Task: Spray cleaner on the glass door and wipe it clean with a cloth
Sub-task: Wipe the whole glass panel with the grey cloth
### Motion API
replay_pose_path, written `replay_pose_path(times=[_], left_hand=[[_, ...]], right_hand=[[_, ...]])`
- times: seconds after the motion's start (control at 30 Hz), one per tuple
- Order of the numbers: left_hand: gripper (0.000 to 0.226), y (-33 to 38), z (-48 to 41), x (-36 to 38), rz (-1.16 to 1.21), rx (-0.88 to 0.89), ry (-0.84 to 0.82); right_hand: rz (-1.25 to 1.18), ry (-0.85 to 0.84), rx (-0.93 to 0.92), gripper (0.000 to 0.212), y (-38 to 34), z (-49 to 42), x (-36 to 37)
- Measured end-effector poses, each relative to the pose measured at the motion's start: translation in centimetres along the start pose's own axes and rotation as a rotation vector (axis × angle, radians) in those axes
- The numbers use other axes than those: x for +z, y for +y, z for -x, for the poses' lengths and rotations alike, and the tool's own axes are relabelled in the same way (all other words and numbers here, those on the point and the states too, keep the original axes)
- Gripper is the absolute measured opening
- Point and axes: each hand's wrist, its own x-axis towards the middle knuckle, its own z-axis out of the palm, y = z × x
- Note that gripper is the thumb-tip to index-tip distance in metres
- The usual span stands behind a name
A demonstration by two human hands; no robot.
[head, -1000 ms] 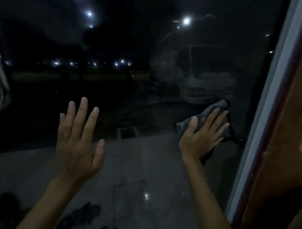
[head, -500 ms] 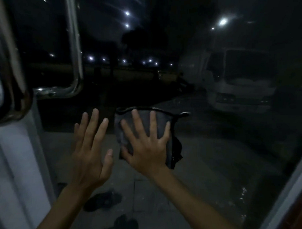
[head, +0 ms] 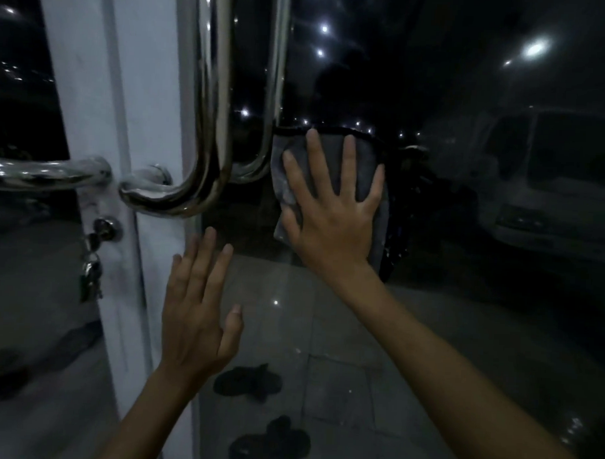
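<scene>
cloth [head: 363, 159] under the fingers of the right hand [head: 332, 227]: mid grey, paler grey patch beside the index finger, black edging above the fingertips. door frame [head: 148, 86] left of the left hand [head: 198, 315] fingertips: white. pull handles [head: 209, 106]: mirror chrome, dark streaky reflections. lock cylinder [head: 104, 226] and keys [head: 91, 277]: silver. glass door [head: 429, 302]: near black, scattered white light specks. van [head: 553, 190] right of the little finger: white, dark windows. floor tiles [head: 340, 385] below the fingers: grey, thin grid joints. sandals [head: 247, 382]: black.
</scene>
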Motion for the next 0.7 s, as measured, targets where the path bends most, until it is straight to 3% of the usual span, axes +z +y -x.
replay_pose_path(times=[0.13, 0.3, 0.37, 0.43, 0.6, 0.7], left_hand=[[0.062, -0.7, 0.8, 0.3, 0.005, -0.065, 0.002], [0.065, -1.5, 2.8, 0.1, 0.041, -0.125, -0.048], [0.067, -2.1, 3.5, -0.2, 0.035, -0.113, -0.068], [0.067, -2.5, 3.5, -0.5, 0.032, -0.106, -0.057], [0.065, -2.7, 2.6, -0.7, 0.028, -0.089, -0.025], [0.064, -2.4, 2.1, -0.6, 0.03, -0.103, 0.003]], right_hand=[[0.054, -0.126, -0.263, 0.067, -3.3, 4.5, 2.2], [0.098, -0.267, -0.815, 0.071, -4.1, 13.0, 4.9], [0.152, -0.286, -0.884, 0.074, -3.7, 13.8, 5.1], [0.119, -0.241, -0.781, 0.074, -3.5, 11.9, 4.6], [-0.031, 0.027, -0.165, 0.06, -1.9, 0.5, 0.6], [0.058, 0.01, 0.023, 0.065, -1.9, -2.8, -0.2]])
